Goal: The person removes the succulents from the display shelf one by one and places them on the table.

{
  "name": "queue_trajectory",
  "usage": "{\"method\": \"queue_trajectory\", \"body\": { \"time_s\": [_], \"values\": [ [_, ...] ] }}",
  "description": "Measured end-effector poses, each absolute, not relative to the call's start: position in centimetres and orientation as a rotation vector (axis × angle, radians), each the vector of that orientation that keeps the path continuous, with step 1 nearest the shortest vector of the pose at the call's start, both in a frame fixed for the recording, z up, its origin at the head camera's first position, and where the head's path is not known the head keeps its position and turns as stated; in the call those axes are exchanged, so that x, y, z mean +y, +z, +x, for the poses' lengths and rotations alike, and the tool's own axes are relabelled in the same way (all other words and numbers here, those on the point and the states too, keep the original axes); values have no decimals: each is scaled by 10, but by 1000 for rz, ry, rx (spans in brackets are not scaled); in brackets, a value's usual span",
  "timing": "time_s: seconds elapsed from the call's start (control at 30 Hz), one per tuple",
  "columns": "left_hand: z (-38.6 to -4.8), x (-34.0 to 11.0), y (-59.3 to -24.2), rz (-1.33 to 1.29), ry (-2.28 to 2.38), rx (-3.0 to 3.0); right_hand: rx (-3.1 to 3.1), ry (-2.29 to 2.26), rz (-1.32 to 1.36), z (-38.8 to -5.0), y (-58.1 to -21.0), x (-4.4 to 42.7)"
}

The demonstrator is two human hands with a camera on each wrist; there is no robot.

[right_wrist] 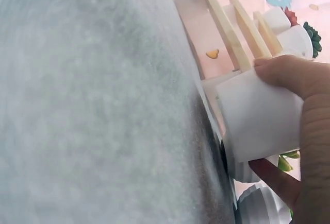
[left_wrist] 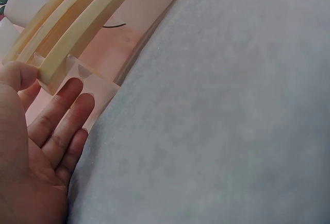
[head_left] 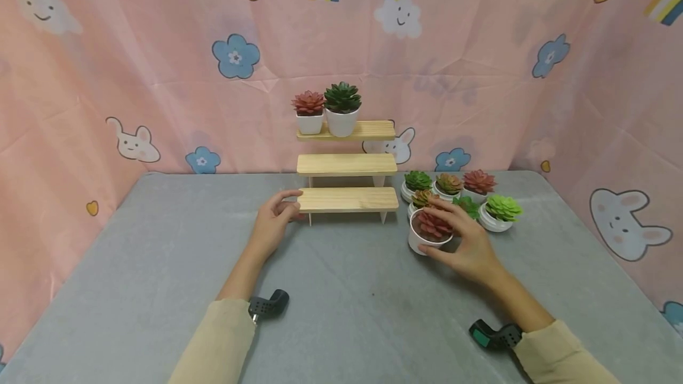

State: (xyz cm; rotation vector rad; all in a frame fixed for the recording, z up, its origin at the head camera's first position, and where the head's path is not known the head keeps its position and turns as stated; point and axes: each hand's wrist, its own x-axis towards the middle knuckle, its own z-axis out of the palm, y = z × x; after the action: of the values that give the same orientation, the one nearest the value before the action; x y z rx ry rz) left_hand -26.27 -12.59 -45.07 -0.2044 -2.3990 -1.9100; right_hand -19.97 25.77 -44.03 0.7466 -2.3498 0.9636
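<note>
A three-tier wooden shelf (head_left: 348, 199) stands at the middle back. My left hand (head_left: 273, 224) pinches the left end of its lowest board (left_wrist: 77, 41) between thumb and index finger; the other fingers of the left hand (left_wrist: 46, 147) extend loosely below. My right hand (head_left: 468, 248) grips a white round pot (head_left: 427, 243) with a red succulent (head_left: 434, 225), right of the shelf. In the right wrist view, thumb and a finger of the right hand (right_wrist: 304, 110) lie on opposite sides of the white pot (right_wrist: 260, 118). Whether its base touches the table cannot be told.
On the top board stand a square pot with a red succulent (head_left: 309, 112) and a round pot with a dark green one (head_left: 342, 108). Several potted succulents, including a bright green one (head_left: 501, 209), cluster at the right back of the grey table (head_left: 341, 313). A pink curtain (head_left: 176, 64) hangs behind.
</note>
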Motion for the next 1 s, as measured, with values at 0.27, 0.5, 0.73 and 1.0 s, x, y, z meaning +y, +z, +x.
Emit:
{"method": "queue_trajectory", "body": {
  "time_s": [0.27, 0.5, 0.73, 1.0],
  "values": [
    [-263, -125, -449, -217, -1903, -2400, -2400, 891, 740, -199, -447, 258],
    [-263, -126, -451, -212, -1904, -2410, -2372, 976, 741, -198, -448, 258],
    [-264, -129, -450, -234, -1914, -2398, -2324, 1049, 756, -197, -445, 255],
    [-264, -126, -452, -236, -1943, -2394, -2367, 943, 637, -198, -423, 255]
  ]
}}
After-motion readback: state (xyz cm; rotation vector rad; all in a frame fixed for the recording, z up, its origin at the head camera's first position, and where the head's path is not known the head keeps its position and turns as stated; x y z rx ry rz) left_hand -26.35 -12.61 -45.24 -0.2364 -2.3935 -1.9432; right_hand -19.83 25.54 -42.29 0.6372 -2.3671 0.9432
